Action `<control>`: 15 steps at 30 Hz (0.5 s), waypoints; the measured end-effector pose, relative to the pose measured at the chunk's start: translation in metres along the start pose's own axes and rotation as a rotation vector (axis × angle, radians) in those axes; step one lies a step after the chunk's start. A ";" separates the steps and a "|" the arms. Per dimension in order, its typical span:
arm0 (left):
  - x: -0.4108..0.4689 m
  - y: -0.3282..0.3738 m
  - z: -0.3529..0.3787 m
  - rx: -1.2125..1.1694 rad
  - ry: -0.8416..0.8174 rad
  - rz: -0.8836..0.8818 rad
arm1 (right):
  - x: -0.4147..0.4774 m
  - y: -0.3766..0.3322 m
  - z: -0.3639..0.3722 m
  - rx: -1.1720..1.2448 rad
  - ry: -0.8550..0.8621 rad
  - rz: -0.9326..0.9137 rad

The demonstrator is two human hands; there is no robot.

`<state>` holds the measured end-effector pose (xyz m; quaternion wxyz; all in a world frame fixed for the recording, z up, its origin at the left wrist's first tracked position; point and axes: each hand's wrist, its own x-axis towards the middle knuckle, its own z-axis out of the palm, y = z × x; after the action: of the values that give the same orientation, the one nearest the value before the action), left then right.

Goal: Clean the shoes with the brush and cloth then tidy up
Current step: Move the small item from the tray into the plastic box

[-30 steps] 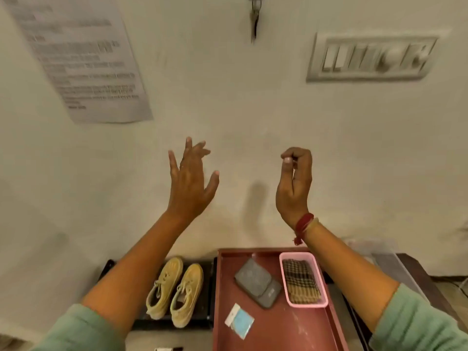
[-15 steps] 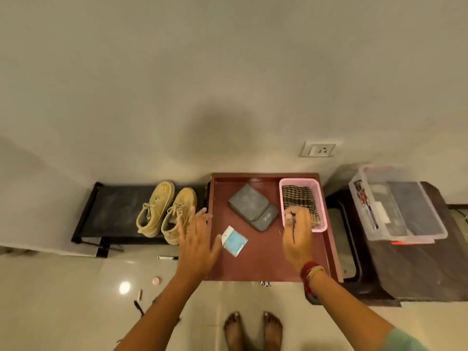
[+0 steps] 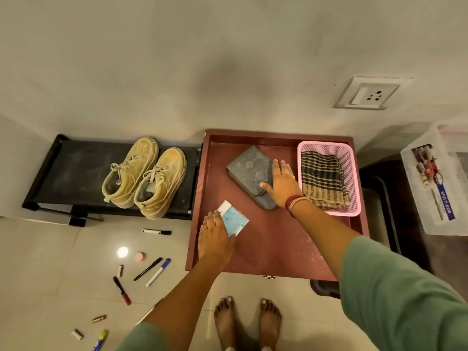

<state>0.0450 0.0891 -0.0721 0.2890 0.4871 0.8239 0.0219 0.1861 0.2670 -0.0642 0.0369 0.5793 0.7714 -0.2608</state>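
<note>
Shoes [image 3: 144, 177] of a yellowish colour stand as a pair on a low black rack [image 3: 71, 173] at the left, against the wall. Just right of the rack is a reddish-brown table [image 3: 273, 249] with a raised rim. On its far right corner sits a pink basket [image 3: 353, 178], and a checked cloth [image 3: 323, 178] lies folded inside it. A grey pouch [image 3: 249, 168] lies on the table left of the basket.

The right hand [image 3: 282, 184] rests flat on the near right end of the pouch, its fingers [image 3: 277, 168] spread and open, gripping nothing. The left hand [image 3: 215, 236] lies on the near left part of the table, its fingers extended and touching the left edge of a light blue packet [image 3: 234, 221]; they press on it but do not close around it. No brush can be recognised.

On the floor, near and left, several pens [image 3: 154, 271] are scattered. Two bare feet [image 3: 247, 323] stand near the table. A clear plastic box [image 3: 435, 191] is at the far right.
</note>
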 end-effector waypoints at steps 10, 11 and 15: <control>0.036 0.006 0.014 0.085 -0.012 -0.224 | 0.034 -0.004 -0.007 -0.039 -0.119 0.162; 0.036 0.008 0.013 0.046 -0.016 -0.226 | 0.028 -0.006 -0.007 -0.051 -0.082 0.157; 0.026 0.017 0.001 -0.113 -0.076 -0.220 | 0.000 -0.018 -0.001 0.172 0.039 0.153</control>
<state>0.0495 0.1189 -0.0798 0.3474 0.3772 0.8583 0.0179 0.1699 0.2637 -0.0568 -0.0083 0.6426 0.7001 -0.3111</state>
